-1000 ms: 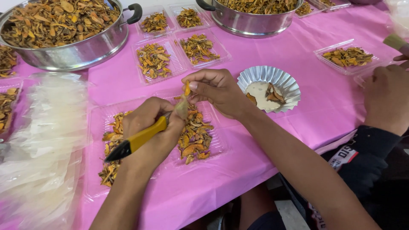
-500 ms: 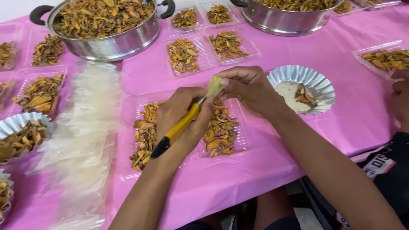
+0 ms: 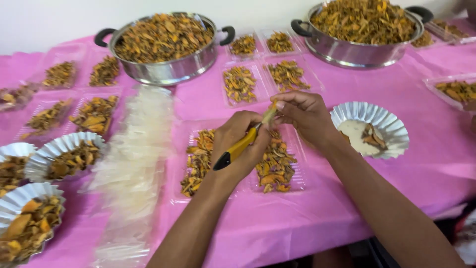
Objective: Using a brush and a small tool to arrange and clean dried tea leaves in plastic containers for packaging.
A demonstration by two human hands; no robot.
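My left hand (image 3: 241, 144) grips a tool with a yellow and black handle (image 3: 238, 149), its tip pointing up towards my right hand. My right hand (image 3: 303, 115) pinches a small pale yellow-orange piece (image 3: 270, 112) at the tool's tip. Both hands hover over clear plastic trays (image 3: 297, 182) that hold orange-brown dried slices (image 3: 272, 166) on the pink tablecloth (image 3: 277, 223).
Two large steel pots (image 3: 163, 47) (image 3: 359, 32) heaped with the same slices stand at the back. A fluted foil cup (image 3: 371, 129) with scraps sits right of my hands, more foil cups (image 3: 59, 156) at left. A stack of clear bags (image 3: 131, 159) lies left of the trays. Several filled clear trays are scattered around.
The view has swung further left, bringing more foil cups and trays into sight. My hands stay together, the tool's tip still at the small piece.
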